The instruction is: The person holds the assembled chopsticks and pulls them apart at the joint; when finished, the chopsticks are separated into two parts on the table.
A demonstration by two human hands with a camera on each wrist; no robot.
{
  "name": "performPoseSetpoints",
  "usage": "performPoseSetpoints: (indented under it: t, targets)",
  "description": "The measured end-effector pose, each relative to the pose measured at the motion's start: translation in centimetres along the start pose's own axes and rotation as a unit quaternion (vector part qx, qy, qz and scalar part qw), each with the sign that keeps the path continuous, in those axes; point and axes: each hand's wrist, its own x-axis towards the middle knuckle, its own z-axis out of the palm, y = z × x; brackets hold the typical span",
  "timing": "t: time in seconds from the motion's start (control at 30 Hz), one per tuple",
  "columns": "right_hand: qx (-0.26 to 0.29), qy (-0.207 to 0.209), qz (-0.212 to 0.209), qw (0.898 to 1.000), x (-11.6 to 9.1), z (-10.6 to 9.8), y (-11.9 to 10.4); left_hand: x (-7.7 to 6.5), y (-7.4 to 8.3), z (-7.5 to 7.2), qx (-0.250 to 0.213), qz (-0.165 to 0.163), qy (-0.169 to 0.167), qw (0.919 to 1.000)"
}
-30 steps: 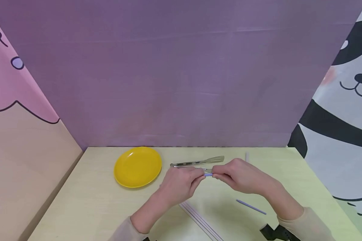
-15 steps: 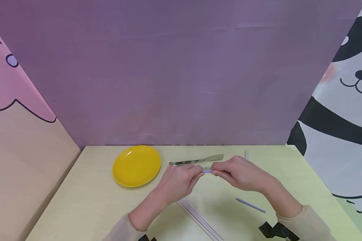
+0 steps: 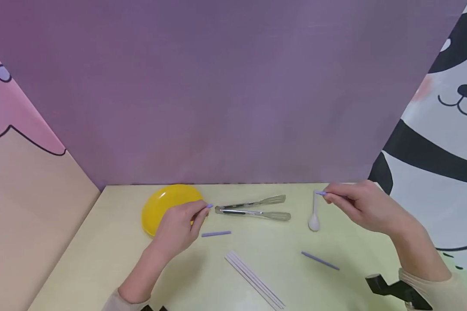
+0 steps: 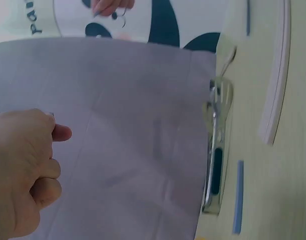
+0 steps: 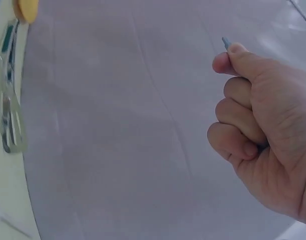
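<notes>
Between thumb and fingertips, my left hand (image 3: 179, 226) pinches a small purple stick piece (image 3: 210, 206); in the head view this hand overlaps the yellow plate (image 3: 151, 211). Off to the right, my right hand (image 3: 369, 207) pinches another purple piece (image 3: 321, 193), whose tip also shows as a thin bluish tip (image 5: 226, 43) in the right wrist view. Most of each piece is hidden by the fingers. One short purple stick (image 3: 216, 233) lies below the left fingertips, and a second purple stick (image 3: 320, 261) lies at the right of the table.
Metal tongs (image 3: 253, 214) lie spread at the back middle of the table. A pale spoon (image 3: 314, 222) lies right of them, its handle end near my right fingertips. Several long pale sticks (image 3: 254, 280) lie side by side at the front. A purple backdrop (image 3: 233, 95) rises behind.
My hands have moved apart, left and right, from one purple stick held between them; each now holds a small piece. The tongs, the spoon's bowl and a short purple stick have come into view.
</notes>
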Motion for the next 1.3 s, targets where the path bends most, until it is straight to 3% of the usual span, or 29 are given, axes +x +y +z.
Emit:
performPoseSetpoints:
  t: [0.1, 0.2, 0.37, 0.67, 1.0, 1.17, 1.3]
  targets:
    - [0.019, -0.043, -0.002, 0.999, 0.2, 0.2, 0.1, 0.0, 0.1, -0.5, -0.020, 0.030, -0.021, 0.9991]
    - [0.028, -0.046, 0.009, 0.999, -0.2, 0.7, 0.0, -0.5, 0.1, -0.3, -0.028, 0.037, -0.013, 0.9989]
    - [0.021, -0.041, 0.037, 0.998, -1.5, 0.7, -0.1, -1.6, -0.5, 0.0, -0.037, 0.022, -0.009, 0.9990]
    - [0.043, -0.084, 0.093, 0.991, -4.0, 1.4, -0.1, -3.2, -1.6, 1.2, -0.080, -0.013, -0.067, 0.9944]
    - [0.062, -0.120, 0.173, 0.976, -6.1, 2.3, -0.1, -3.7, -2.4, 2.5, -0.093, -0.047, -0.113, 0.9881]
    - [0.067, -0.121, 0.180, 0.974, -6.8, 2.7, -0.2, -3.9, -2.8, 3.1, -0.084, -0.060, -0.137, 0.9852]
    - [0.069, -0.113, 0.184, 0.974, -7.4, 3.1, 0.0, -3.9, -3.3, 3.8, -0.076, -0.047, -0.147, 0.9851]
